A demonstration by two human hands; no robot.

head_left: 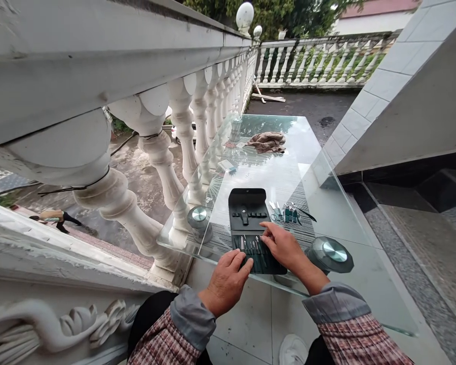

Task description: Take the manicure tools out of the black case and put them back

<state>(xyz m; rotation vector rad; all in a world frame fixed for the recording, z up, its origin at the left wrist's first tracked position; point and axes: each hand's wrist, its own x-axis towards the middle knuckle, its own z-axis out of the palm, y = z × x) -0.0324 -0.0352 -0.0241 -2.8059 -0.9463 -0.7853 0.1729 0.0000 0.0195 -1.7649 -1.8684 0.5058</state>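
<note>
An open black manicure case [250, 213] lies on the glass table, with several slim metal tools [253, 242] in its lower half. My left hand [228, 279] is closed at the case's near left edge, its fingertips on the case. Over the right side of the lower half is my right hand [285, 246], thumb and fingers drawn together by the tools; what they pinch is hidden. Right of the case lie nail clippers [291, 214], small scissors [276, 214] and a dark, slim tool [306, 212].
The glass table [266, 172] has round metal-capped supports [332, 251]. Farther back are a crumpled brown cloth [268, 142] and a small white-and-blue box [227, 166]. A white balustrade [159, 157] runs along the left; a tiled sloping wall [387, 81] stands right.
</note>
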